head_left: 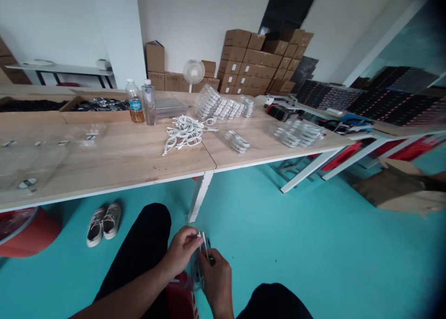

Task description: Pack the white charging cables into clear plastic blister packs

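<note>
Low in the view, between my knees, my left hand (181, 253) and my right hand (216, 278) meet over a small clear plastic bag (201, 258) with a white cable part inside. Both hands pinch it, fingers closed on the bag and cable. On the wooden table (114, 159) ahead lies a loose heap of white coiled cables (184, 133). Behind and to its right sit rows of bagged cables (223, 106) and smaller stacks of clear packets (237, 140).
Two water bottles (141, 103) stand on the table beside open cardboard trays (94, 107). White sneakers (103, 222) lie on the teal floor under the table. Stacked cartons (258, 61) and a small fan (193, 71) stand at the back wall. Red bins (26, 231) sit at the left.
</note>
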Demonstrator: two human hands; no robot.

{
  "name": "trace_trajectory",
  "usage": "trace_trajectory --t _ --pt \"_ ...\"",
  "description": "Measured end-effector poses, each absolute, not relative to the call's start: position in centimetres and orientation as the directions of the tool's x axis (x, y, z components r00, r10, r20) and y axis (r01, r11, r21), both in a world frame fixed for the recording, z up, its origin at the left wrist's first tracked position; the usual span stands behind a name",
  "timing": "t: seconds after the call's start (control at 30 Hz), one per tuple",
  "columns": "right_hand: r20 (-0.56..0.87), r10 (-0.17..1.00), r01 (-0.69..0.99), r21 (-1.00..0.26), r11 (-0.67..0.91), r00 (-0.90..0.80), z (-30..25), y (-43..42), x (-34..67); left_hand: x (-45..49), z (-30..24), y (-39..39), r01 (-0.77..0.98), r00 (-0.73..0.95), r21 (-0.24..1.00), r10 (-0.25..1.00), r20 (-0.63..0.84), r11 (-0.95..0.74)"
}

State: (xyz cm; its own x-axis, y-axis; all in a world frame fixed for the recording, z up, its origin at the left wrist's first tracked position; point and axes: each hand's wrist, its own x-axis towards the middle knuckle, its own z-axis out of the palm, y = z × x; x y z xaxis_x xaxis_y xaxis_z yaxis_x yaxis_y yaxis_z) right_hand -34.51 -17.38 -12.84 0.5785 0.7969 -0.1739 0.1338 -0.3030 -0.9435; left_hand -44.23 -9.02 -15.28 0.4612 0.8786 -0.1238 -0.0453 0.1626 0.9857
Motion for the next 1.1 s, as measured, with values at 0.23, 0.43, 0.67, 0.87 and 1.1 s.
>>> trace_trajectory --t 0.23,0.43,0.67,0.87,1.1 --pt "-0.187 0.814 0.178 -0.926 -0.333 0.550 -13.5 -17.5 -34.0 -44.8 -15.4 -9.7 -0.243 0.532 0.908 0.830 -0.169 0.341" --pt "-0.196 0.817 0.192 -0.918 -0.348 0.543 -13.5 -17.2 -34.9 -44.0 -14.7 -9.6 -0.245 0.503 0.818 0.789 -0.352 0.521" --pt "-0.215 0.827 0.172 -0.921 -0.348 0.520 -13.1 -16.7 -35.4 -43.9 -14.0 -9.9 -0.160 0.395 0.943 0.894 -0.210 0.292" --pt "-0.196 0.815 0.219 -0.905 -0.365 0.546 -13.0 -16.4 -35.6 -43.9 -14.8 -9.5 -0.168 0.336 0.939 0.913 -0.231 0.299" --pt "0.002 0.857 0.549 -0.769 -0.328 0.515 -13.3 -16.9 -36.0 -43.4 -13.9 -9.3 -0.281 0.321 0.803 0.840 -0.438 0.526"
